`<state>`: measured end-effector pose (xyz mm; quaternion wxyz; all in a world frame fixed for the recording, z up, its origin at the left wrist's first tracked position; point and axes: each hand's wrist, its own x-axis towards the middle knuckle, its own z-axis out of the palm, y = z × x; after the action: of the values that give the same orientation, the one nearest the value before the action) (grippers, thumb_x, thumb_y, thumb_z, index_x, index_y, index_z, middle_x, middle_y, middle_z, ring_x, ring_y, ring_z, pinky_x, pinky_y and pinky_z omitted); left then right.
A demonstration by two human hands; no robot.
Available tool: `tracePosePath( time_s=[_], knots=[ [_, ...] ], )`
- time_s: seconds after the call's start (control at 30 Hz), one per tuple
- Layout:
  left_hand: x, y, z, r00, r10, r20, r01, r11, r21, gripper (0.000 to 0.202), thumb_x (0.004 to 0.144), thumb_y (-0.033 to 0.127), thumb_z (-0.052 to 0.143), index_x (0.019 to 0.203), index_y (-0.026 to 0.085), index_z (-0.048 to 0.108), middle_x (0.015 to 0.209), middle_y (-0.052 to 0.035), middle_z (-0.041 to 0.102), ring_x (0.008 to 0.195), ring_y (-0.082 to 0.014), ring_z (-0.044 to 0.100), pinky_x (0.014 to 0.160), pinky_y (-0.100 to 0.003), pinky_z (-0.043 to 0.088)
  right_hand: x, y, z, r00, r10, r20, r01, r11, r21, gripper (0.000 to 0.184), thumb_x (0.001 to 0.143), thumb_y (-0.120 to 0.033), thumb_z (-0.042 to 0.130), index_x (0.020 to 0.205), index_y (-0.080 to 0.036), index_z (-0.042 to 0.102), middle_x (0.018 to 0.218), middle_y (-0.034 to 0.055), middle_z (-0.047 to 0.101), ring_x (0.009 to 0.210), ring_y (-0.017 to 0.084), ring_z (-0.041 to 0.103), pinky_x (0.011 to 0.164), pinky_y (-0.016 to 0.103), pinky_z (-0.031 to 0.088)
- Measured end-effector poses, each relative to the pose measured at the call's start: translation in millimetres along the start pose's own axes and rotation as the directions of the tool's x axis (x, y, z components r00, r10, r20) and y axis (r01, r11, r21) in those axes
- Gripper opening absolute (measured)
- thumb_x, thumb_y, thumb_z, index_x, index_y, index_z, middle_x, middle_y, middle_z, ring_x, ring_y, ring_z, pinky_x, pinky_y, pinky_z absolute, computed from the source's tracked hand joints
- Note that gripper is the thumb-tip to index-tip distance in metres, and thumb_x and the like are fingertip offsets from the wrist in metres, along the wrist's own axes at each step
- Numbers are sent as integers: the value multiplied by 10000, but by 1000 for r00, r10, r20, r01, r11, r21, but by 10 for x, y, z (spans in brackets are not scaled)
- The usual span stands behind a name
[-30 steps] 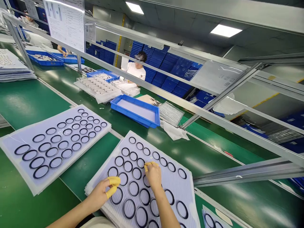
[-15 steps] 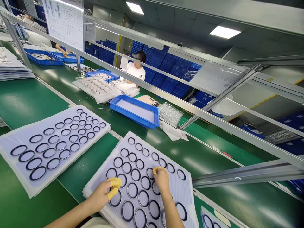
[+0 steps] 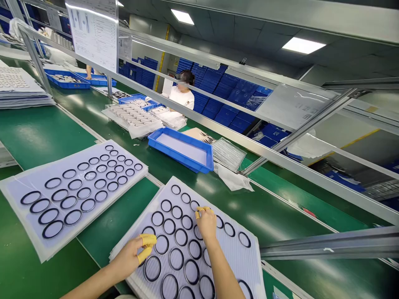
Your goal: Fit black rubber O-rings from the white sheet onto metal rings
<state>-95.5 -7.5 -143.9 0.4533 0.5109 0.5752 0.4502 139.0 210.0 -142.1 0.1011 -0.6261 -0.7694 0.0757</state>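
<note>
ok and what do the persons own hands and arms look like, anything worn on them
Both arms are bare, with no sleeve in view. The left hand wears yellow finger cots on at least two fingers, and the right hand has yellow finger cots on its fingertips too. Neither hand wears a full glove.

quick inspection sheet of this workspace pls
surface: green conveyor belt under everything.
job's things: black rubber O-rings in rows on a stack of white corrugated plastic sheets.
clutter: second ringed sheet beside the stack, blue tray, crumpled white cloth.
hands: left hand and right hand both over the rings, wearing yellow finger cots; anything held cannot be made out.
cables: nothing seen
surroundings: co-worker across the line, stacked blue crates, metal rail, posted instruction sheet.
</note>
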Motion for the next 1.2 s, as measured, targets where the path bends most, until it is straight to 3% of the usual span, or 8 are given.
tracePosePath(
  time_s=[0.17,0.3,0.47,0.57,0.63,0.7,1.0,1.2],
  knots=[
    [287,143,-293,994,104,-29,-99,983,153,262,879,297,510,1046,242,703,1162,-55,673,1117,-209,599,1012,-321,456,125,-122,-23,1000,18,19,-22,966,259,252,916,-290,583,1141,-176,591,1195,82,604,1018,233,613,859,452,516],
    [749,265,-459,970,238,-51,-190,872,451,301,891,227,463,1113,219,667,1175,-58,666,1111,-196,598,991,-329,472,-89,-172,-189,996,89,17,-83,822,563,224,921,-330,567,1062,-162,612,1095,70,639,940,211,631,824,424,521],
    [1517,304,-339,957,285,45,-257,772,581,273,839,133,539,1063,198,681,1208,-85,634,1174,-260,524,1049,-439,396,-841,-452,-644,990,108,88,-126,430,894,451,827,-634,506,856,-199,618,865,75,686,794,239,663,706,374,537],
    [1913,260,-158,957,266,113,-277,729,627,213,831,142,597,1029,149,674,1177,-131,624,1183,-285,499,1047,-476,378,-1380,-665,-1026,985,91,145,-162,228,960,394,800,-595,590,854,-210,648,805,62,681,686,200,640,632,334,524],
    [2102,211,-54,959,234,159,-280,704,653,226,868,221,598,1075,138,632,1189,-122,599,1147,-267,525,998,-486,418,-1675,-776,-1257,971,-8,237,-237,-65,969,277,806,-475,667,832,-200,674,772,52,669,666,171,618,661,305,502],
    [2235,160,11,959,201,199,-282,686,671,282,902,297,570,1140,147,584,1208,-104,575,1084,-237,565,927,-464,474,-1894,-844,-1424,968,-42,249,-252,-206,946,242,804,-434,690,812,-193,678,747,51,671,633,158,609,637,285,484],
    [2378,221,-37,954,151,259,-287,709,644,291,915,314,550,1169,173,563,1197,-100,576,1010,-208,593,856,-421,520,-2341,-858,-1543,960,-9,279,-264,-350,899,229,793,-425,709,829,-202,666,665,21,649,592,158,611,572,268,455],
    [1952,570,-34,969,208,131,-246,826,508,281,949,258,422,1066,75,600,1064,-98,618,1043,-245,573,925,-416,460,-2411,-918,-1567,958,-58,280,-280,-391,877,251,828,-431,668,826,-180,682,690,49,681,610,151,616,589,247,444]
  ],
)
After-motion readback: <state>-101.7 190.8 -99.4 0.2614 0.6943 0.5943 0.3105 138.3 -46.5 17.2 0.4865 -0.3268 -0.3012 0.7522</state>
